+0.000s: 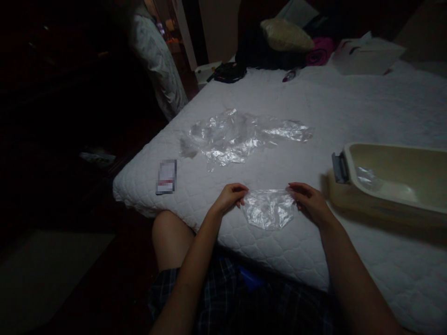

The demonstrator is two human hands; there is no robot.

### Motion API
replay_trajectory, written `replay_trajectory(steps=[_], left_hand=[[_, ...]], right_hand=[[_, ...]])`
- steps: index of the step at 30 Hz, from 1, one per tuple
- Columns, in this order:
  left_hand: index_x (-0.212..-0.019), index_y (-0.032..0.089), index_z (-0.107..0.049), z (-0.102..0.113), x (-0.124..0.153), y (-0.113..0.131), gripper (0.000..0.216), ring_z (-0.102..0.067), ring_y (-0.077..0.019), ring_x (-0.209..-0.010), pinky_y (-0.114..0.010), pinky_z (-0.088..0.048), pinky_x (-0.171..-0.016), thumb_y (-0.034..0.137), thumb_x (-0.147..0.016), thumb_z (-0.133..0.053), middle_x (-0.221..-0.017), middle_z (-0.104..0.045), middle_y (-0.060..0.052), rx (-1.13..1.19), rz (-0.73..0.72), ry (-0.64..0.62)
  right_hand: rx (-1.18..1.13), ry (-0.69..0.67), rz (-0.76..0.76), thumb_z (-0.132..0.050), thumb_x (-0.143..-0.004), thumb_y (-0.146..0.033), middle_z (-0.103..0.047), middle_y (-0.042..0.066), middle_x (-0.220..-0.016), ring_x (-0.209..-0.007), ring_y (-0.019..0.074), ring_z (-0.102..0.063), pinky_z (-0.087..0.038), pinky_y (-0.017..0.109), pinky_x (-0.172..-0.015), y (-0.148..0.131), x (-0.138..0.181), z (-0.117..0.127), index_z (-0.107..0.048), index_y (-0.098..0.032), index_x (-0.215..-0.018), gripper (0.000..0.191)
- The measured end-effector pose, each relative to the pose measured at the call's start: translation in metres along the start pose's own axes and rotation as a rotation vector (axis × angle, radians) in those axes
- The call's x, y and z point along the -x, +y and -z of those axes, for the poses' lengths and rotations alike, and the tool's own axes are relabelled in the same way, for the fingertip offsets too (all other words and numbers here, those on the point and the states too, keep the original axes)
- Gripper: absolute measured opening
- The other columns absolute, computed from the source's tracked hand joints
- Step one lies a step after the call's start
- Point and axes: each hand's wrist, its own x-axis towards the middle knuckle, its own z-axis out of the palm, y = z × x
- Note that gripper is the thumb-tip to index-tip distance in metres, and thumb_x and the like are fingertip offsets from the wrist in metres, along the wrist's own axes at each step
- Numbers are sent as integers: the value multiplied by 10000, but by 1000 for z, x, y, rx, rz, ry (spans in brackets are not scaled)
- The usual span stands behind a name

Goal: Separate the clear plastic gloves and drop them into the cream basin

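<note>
A small clear plastic bag (268,209) is stretched between my two hands, just over the quilted white mattress (279,253). My left hand (232,195) pinches its upper left corner between thumb and fingers. At the upper right corner, my right hand (309,199) pinches it the same way. The top edge is pulled straight, and the lower part hangs in creases. Beyond my hands, a heap of crumpled clear plastic bags (230,142) lies spread across the mattress. To the right of my right hand stands a cream plastic bin (380,204) with a grey latch and some clear plastic inside.
A phone-like object (166,177), partly blurred out, lies near the mattress's left edge. At the back are a black bag (229,72), a yellowish pillow (286,36), a pink roll (319,51) and a white box (366,56). Pale fabric (157,60) hangs at the left.
</note>
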Motion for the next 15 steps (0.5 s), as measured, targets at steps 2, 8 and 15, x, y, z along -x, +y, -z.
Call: replay_trajectory(steps=[2,8,15], left_hand=[[-821,94,-607,0,0,0,188,-511,-65,-399,-146,-394,-344,202,-670,-634,-519,-557,26,0,1,-4],[-839,97,-606,1,-1,-2,216,-519,-68,-419,-155,-402,-351,221,-669,-649,-558,-563,22,-5,0,-3],[-859,132,-533,-1,0,-1,264,-534,-58,-413,-145,-388,-347,248,-663,-666,-654,-565,31,-2,-23,29]], right_hand=[[-44,-17,5,-688,-638,-302,-629,50,-940,-526,56,-483,-353,165,-381,0,0,1,-637,-206,-969,348],[0,3,-6,-683,-654,-423,-630,59,-912,-540,76,-515,-334,167,-366,-4,1,-3,-629,-194,-970,394],[170,44,11,-698,-626,-479,-576,8,-701,-475,65,-446,-338,186,-381,-5,3,-6,-626,-181,-946,444]])
